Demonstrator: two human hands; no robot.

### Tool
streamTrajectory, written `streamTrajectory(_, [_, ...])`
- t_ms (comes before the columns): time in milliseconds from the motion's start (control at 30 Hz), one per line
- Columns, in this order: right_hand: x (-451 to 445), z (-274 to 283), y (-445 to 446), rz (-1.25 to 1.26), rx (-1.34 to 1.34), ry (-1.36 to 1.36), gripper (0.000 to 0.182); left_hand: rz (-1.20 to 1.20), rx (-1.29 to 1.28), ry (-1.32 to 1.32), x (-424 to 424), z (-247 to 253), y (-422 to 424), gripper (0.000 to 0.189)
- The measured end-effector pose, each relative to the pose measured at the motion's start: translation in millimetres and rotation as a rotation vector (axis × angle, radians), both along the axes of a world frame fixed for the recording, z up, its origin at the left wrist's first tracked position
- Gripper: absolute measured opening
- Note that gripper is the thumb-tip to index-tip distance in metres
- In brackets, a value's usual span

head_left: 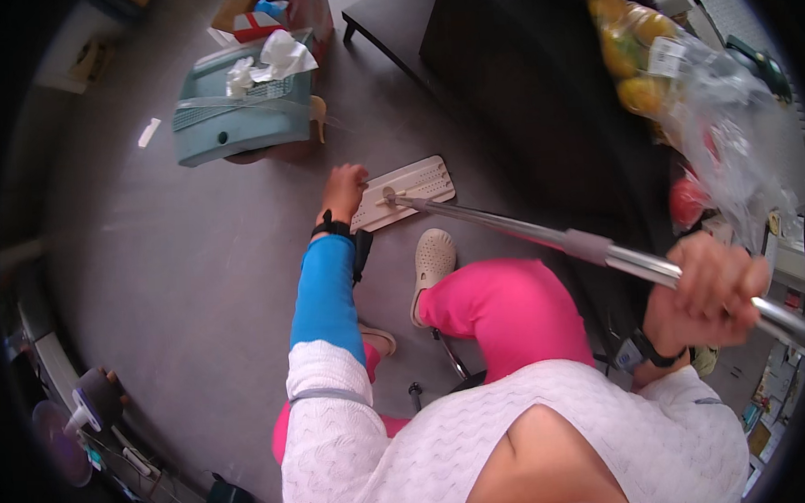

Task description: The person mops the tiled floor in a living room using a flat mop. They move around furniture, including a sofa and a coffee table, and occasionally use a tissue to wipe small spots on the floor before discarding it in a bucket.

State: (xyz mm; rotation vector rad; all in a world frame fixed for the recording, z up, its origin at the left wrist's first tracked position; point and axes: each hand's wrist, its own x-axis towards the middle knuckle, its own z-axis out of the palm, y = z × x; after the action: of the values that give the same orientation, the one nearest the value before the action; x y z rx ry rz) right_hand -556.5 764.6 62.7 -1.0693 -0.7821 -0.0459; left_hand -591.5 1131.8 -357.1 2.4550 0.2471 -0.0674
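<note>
A flat mop's head (426, 177), a pale perforated plate, lies on the grey floor near my feet. Its metal pole (518, 227) slants to the right, joined to the plate at a swivel. My right hand (713, 287) is wrapped around the upper pole, with a watch on that wrist. Over the left end of the plate is my left hand (344, 189), fingers bent. Whether it touches the plate, or has anything in the fingers, I cannot tell. That arm wears a blue sleeve and a black wristband.
A teal plastic bin (245, 127) with crumpled tissue (286, 55) stands ahead. Dark furniture (523, 81) borders the right side, with a plastic bag (723, 107) and yellow fruit (636, 93) there. A small fan (92, 402) is at lower left. My beige clog (436, 257) is beside the mop head.
</note>
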Motion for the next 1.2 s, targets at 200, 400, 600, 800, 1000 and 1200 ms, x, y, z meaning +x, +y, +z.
streamTrajectory(200, [-9, -4, -26, -0.16, 0.213, 0.142, 0.034, -0.298, 0.107, 0.025, 75, -57, -12, 0.024])
streamTrajectory(400, [5, 2, -28, -0.17, 0.393, 0.132, 0.029, -0.53, 0.132, 0.001, 115, -91, -19, 0.014])
streamTrajectory(600, [15, 0, -27, -0.208, 0.426, 0.163, 0.027, -0.43, 0.087, -0.067, 131, -102, -17, 0.013])
streamTrajectory(800, [16, -1, -25, -0.266, 0.507, 0.112, 0.027, -0.356, 0.299, -0.17, 151, -110, -35, 0.011])
streamTrajectory(1000, [13, -3, -24, -0.203, 0.403, 0.126, 0.034, -0.238, 0.26, 0.048, 141, -105, -47, 0.02])
streamTrajectory(1200, [4, -9, -37, -0.282, 0.179, 0.237, 0.035, -0.252, 0.105, -0.365, 76, 83, -24, 0.021])
